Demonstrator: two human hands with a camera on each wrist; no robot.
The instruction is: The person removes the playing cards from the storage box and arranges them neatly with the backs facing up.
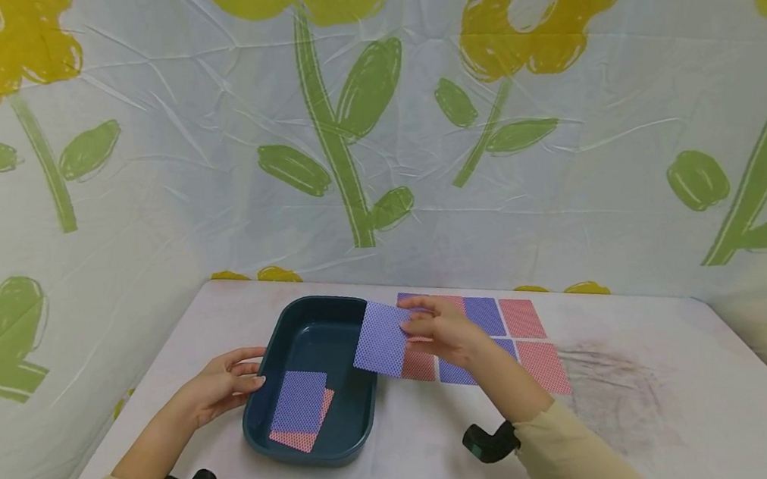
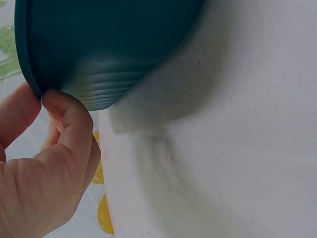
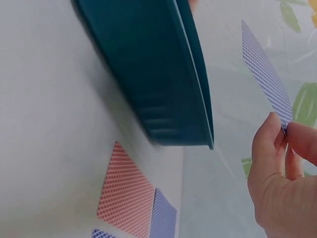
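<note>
1. The blue-backed card (image 1: 381, 338) is pinched by one edge only between thumb and fingertips of the right hand (image 1: 445, 331); so light a hold could let it tilt or slip and land on the table (image 1: 645, 414) short of the tray (image 1: 365, 424)
2. The left hand (image 1: 221, 383) steadies the tray's near-left rim, fingers curled on the edge; a nudge there could shift the tray under the card
3. The card sits at nine o'clock from the right hand, hovering above the tray's right rim; the cards in the tray (image 1: 299, 401) lie at seven o'clock from it
4. The laid-out cards (image 1: 520, 319) lie at three o'clock of the right hand
</note>
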